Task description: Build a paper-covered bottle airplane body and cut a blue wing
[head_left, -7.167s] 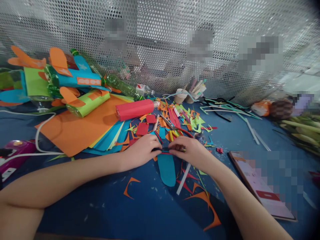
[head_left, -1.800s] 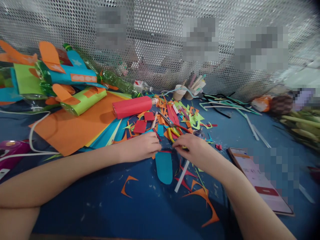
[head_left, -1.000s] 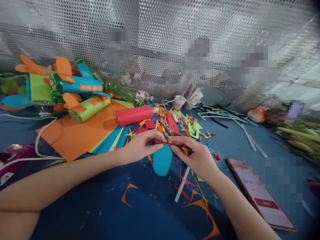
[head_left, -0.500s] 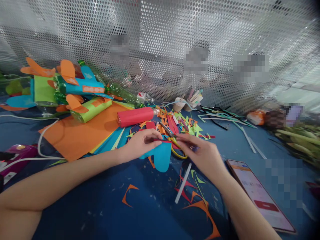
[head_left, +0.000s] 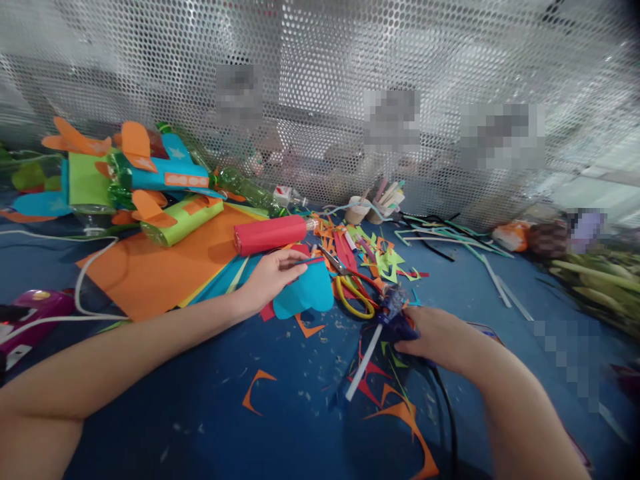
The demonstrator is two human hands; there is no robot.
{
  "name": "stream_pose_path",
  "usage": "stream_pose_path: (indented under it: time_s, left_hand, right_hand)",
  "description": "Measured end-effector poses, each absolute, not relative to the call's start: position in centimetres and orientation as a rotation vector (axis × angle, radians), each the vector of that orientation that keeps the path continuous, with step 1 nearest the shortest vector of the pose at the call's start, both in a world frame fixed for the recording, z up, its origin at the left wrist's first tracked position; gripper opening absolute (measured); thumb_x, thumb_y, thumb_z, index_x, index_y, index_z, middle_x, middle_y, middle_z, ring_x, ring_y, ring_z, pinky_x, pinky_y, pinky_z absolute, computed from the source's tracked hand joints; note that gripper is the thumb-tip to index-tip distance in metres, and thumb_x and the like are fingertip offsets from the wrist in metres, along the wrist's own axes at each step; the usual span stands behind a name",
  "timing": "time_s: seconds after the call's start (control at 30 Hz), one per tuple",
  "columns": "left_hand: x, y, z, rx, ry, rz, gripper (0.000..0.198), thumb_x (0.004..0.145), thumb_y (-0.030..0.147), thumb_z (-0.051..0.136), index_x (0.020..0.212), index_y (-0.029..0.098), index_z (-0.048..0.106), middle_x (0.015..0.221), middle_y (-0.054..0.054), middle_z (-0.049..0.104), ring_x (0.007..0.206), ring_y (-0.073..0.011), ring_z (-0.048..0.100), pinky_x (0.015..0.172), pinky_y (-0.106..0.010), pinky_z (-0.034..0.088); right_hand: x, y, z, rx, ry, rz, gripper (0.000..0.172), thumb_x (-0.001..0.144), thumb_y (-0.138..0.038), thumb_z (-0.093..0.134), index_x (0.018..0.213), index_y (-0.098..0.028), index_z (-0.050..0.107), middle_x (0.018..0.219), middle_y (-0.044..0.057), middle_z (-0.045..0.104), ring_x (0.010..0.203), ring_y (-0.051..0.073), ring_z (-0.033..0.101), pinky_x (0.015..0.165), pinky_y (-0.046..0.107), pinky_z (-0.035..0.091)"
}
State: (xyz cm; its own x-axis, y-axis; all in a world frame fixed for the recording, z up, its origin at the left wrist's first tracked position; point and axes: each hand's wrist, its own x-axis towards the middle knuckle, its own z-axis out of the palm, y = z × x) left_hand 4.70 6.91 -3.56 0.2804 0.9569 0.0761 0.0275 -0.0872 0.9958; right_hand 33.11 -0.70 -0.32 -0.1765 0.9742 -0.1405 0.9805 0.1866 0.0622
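Note:
My left hand [head_left: 273, 277] pinches a blue paper cutout [head_left: 310, 290] with rounded lobes and a thin red strip along its top edge. It is held just above the table. My right hand [head_left: 437, 337] is closed around a dark blue glue gun [head_left: 397, 317]. A white glue stick [head_left: 364, 365] juts from the gun toward me, and a black cord [head_left: 445, 407] trails from it. Between my hands lie scissors [head_left: 354, 297] with yellow and red handles. Part of the gun is hidden by my fingers.
A red-wrapped bottle [head_left: 270, 235] lies beyond my left hand, beside mixed paper scraps [head_left: 385, 257]. Paper-covered bottle planes [head_left: 165, 173] and orange sheets [head_left: 150, 273] are at left. Orange offcuts [head_left: 410, 433] lie in front. A phone [head_left: 485, 330] is mostly hidden under my right arm.
My right hand has left the paper, moved right and toward me, and taken hold of the glue gun. My left hand has shifted slightly left with the blue cutout, now tilted differently.

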Motion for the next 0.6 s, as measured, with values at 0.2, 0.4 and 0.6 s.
stream_pose_path:
  time_s: [0.2,0.4,0.6]
  left_hand:
    - [4.7,6.8,-3.8,1.394,0.977,1.071,0.028,0.074,0.027,0.061,0.099,0.015,0.057,0.096,-0.008,0.064,0.079,-0.0153,0.060,0.066,-0.029,0.049]
    - [4.8,7.0,-4.2,1.380,0.985,1.075,0.021,0.075,0.025,0.060,0.093,0.016,0.058,0.085,-0.005,0.065,0.073,-0.0139,0.060,0.066,-0.029,0.049]
    - [4.6,6.9,-4.2,1.336,0.967,1.080,0.022,0.076,0.027,0.058,0.096,0.017,0.056,0.087,-0.001,0.064,0.078,-0.0143,0.060,0.070,-0.027,0.049]
  right_hand:
    - [32.0,-0.4,0.5,1.972,2.232,0.107,0.011,0.071,-0.024,0.056,0.078,-0.016,0.059,0.075,0.012,0.067,0.068,0.026,0.064,0.058,0.033,0.046]
    - [28.5,-0.6,2.3,2.191,2.736,-0.094,0.027,0.082,-0.040,0.045,0.096,-0.017,0.051,0.085,0.009,0.065,0.073,0.022,0.062,0.061,0.031,0.048]
    - [25.2,-1.2,1.3,2.301,2.822,-0.990,0.036,0.089,-0.050,0.033,0.081,-0.022,0.053,0.076,0.004,0.062,0.069,0.018,0.059,0.062,0.029,0.049]
